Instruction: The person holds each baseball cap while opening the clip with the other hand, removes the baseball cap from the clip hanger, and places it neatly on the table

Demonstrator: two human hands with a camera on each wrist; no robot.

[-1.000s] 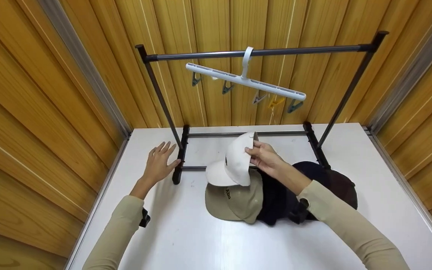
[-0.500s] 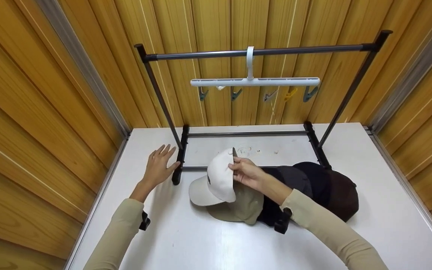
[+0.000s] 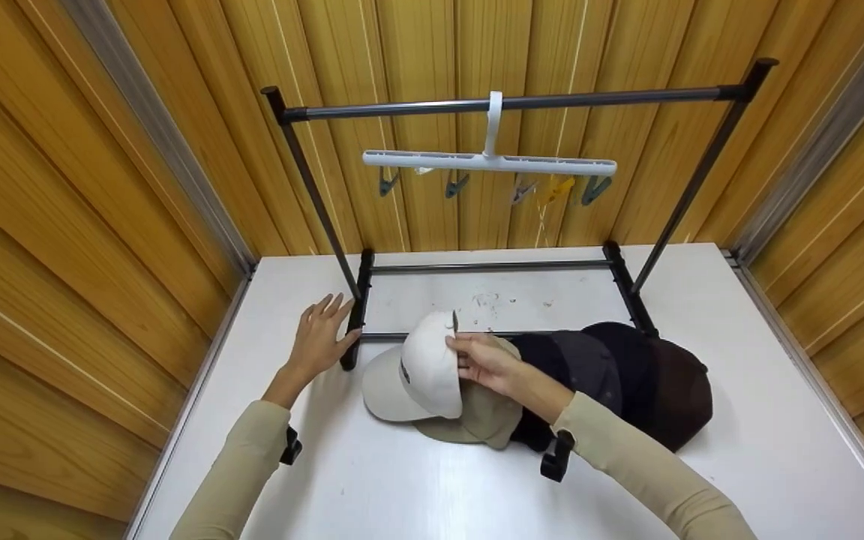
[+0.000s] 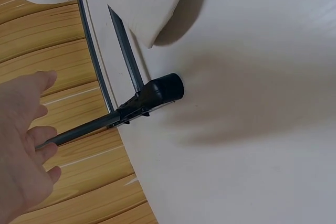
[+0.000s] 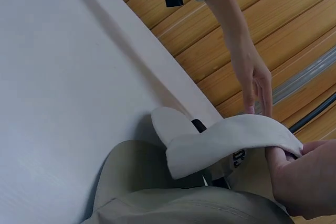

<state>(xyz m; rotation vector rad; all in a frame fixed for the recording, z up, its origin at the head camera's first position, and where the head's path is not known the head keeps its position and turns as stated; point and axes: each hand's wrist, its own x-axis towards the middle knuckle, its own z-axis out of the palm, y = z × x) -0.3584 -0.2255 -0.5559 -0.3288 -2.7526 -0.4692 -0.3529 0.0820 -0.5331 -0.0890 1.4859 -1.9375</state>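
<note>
A white baseball cap (image 3: 430, 367) with dark lettering on its front is pinched at its back edge by my right hand (image 3: 488, 363). Its brim points left, and it overlaps a khaki cap (image 3: 492, 420) at the left end of a row of caps. In the right wrist view, thumb and fingers grip the rim of the white cap (image 5: 220, 140). My left hand (image 3: 317, 337) hovers with fingers spread beside the left foot of the black rack (image 3: 352, 352), holding nothing. The left wrist view shows this hand (image 4: 23, 140) near the rack's upright.
Several dark caps (image 3: 589, 367) run rightward behind my right forearm, ending in a dark brown cap (image 3: 683, 390). A white clip hanger (image 3: 488, 161) with several clips hangs from the rack's top bar (image 3: 612, 98). Wood-patterned walls (image 3: 64, 247) surround the white table (image 3: 402, 495).
My right hand has brought the white cap left and down, from above the khaki cap to its left side. The hanger, tilted earlier, now hangs nearly level. My left hand has barely moved.
</note>
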